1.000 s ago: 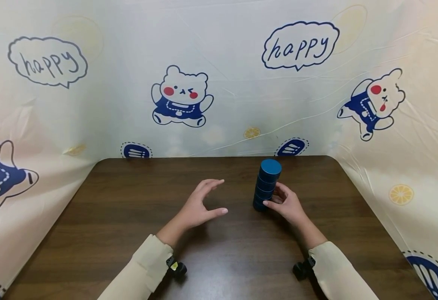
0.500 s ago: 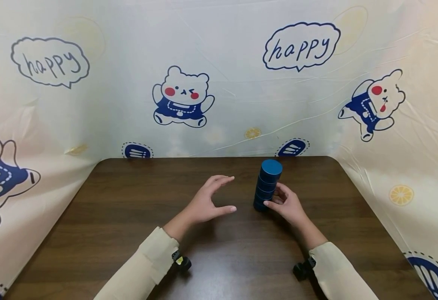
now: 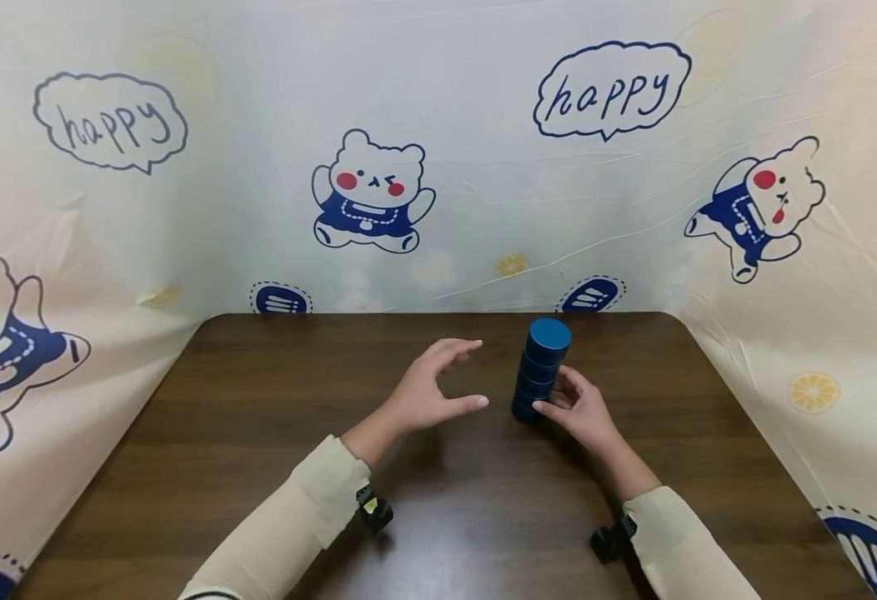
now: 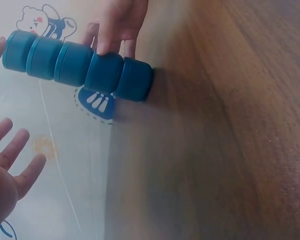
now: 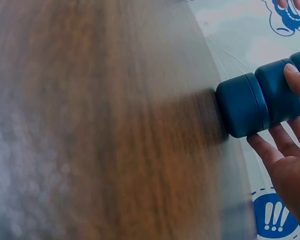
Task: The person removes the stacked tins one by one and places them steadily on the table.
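A tower of several round blue tins [image 3: 538, 377] stands on the table, leaning slightly in the head view. My right hand [image 3: 583, 414] holds it low down, with the thumb on the near side and fingers behind; in the right wrist view, fingers touch the lowest tin [image 5: 242, 107] from below. Left of the tower, my left hand [image 3: 429, 392] hovers with thumb and fingers spread apart, holding nothing. From the left wrist view, a gap lies between most of the left fingers and the tins [image 4: 72, 62]; whether the topmost finger touches the top tin, I cannot tell.
The dark wooden table [image 3: 258, 367] reaches back to a pale curtain [image 3: 468, 183] printed with bears and speech bubbles. A small black wrist camera [image 3: 376, 510] sits under the left sleeve cuff, another camera [image 3: 609, 542] under the right one.
My left hand has moved right and slightly away from me, closer to the tower. The right hand keeps its hold on the tins. The head view has shifted slightly.
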Demonstrator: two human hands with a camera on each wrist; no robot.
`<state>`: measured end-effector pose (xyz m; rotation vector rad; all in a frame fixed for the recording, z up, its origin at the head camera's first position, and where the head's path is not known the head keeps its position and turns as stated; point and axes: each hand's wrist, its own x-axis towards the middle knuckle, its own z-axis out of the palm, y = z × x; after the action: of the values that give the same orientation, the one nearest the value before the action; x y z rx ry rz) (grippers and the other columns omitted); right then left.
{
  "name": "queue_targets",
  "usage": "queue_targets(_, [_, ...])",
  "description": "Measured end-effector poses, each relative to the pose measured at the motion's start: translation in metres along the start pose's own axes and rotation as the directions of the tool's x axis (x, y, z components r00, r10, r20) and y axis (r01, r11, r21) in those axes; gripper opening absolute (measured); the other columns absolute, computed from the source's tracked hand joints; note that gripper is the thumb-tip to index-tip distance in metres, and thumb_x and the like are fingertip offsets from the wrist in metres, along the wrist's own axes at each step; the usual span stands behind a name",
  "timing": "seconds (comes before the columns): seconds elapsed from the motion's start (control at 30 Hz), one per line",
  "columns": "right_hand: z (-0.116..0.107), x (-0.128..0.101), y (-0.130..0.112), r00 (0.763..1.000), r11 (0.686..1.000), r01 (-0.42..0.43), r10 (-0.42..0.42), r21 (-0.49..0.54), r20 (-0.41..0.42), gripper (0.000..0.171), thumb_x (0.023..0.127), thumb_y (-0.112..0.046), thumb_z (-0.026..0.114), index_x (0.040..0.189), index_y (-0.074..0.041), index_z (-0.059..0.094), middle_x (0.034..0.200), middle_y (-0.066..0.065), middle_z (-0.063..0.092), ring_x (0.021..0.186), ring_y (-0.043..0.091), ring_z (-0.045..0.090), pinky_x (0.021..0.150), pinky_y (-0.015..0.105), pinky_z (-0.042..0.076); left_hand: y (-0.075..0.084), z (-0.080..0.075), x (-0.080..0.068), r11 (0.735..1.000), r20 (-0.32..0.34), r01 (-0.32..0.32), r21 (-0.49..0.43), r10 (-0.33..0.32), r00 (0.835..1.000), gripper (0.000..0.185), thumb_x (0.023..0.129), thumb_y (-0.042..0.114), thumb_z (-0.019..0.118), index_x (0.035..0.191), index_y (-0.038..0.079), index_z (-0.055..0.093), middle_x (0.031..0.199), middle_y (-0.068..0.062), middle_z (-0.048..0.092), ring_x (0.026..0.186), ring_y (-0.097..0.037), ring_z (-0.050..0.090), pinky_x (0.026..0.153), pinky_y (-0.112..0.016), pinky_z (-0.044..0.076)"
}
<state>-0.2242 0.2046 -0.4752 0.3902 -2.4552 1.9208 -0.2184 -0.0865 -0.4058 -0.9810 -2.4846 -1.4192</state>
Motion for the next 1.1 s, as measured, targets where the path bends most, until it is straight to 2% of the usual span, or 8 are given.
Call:
queue_targets(0.23, [-0.001,0.002,0.000,1.000,1.000,-0.014,0.014,-0.026,-0.001,0.065,0.085,-0.013,0.077,0.140,-0.006,0.045,0.141,0.017,0.049,0.126,0.035,0.049,0.100,0.045,0.044,0.009,0.001,0.014,0.998,-0.017,-0.033,-0.045,0.033,0.999,0.069,0.080,0.028,0.082,0.141,0.020,0.051,0.133,0.003,0.052,0.118,-0.026,0.054,0.094,-0.047,0.050])
queue_targets(0.47, [-0.002,0.003,-0.001,1.000,0.999,-0.003,0.003,-0.032,-0.005,0.064,0.085,-0.011,0.077,0.140,-0.007,0.046,0.139,0.017,0.051,0.124,0.035,0.051,0.099,0.045,0.045,0.022,0.007,0.028,0.995,-0.013,-0.062,-0.073,0.061,0.998,0.065,0.079,0.025,0.083,0.137,0.016,0.055,0.128,0.001,0.056,0.114,-0.025,0.056,0.092,-0.047,0.051])
queue_targets(0.7, [-0.001,0.003,0.000,1.000,1.000,0.008,-0.008,-0.023,-0.002,0.063,0.085,-0.010,0.077,0.139,-0.006,0.046,0.138,0.018,0.051,0.123,0.035,0.052,0.099,0.043,0.045,0.029,0.013,0.038,0.993,-0.063,-0.087,-0.083,0.082,0.995,0.060,0.079,0.024,0.083,0.132,0.014,0.058,0.124,0.000,0.059,0.109,-0.021,0.058,0.091,-0.042,0.052])
queue_targets(0.93, [-0.002,0.002,0.001,1.000,1.000,0.006,-0.006,-0.027,0.000,0.063,0.085,-0.010,0.077,0.139,-0.006,0.046,0.138,0.018,0.051,0.123,0.036,0.051,0.099,0.044,0.045,0.034,0.017,0.045,0.995,-0.079,-0.058,-0.078,0.051,0.996,0.057,0.080,0.025,0.082,0.131,0.013,0.059,0.120,0.000,0.059,0.109,-0.024,0.059,0.090,-0.035,0.053])
queue_targets(1.1, [-0.001,0.002,0.000,1.000,1.000,0.008,-0.008,-0.028,-0.001,0.062,0.085,-0.008,0.076,0.139,-0.006,0.046,0.138,0.018,0.051,0.123,0.035,0.052,0.099,0.043,0.045,0.040,0.018,0.052,0.998,-0.054,0.001,-0.064,-0.005,0.999,0.060,0.078,0.028,0.084,0.131,0.017,0.059,0.121,0.001,0.060,0.107,-0.016,0.059,0.089,-0.033,0.053])
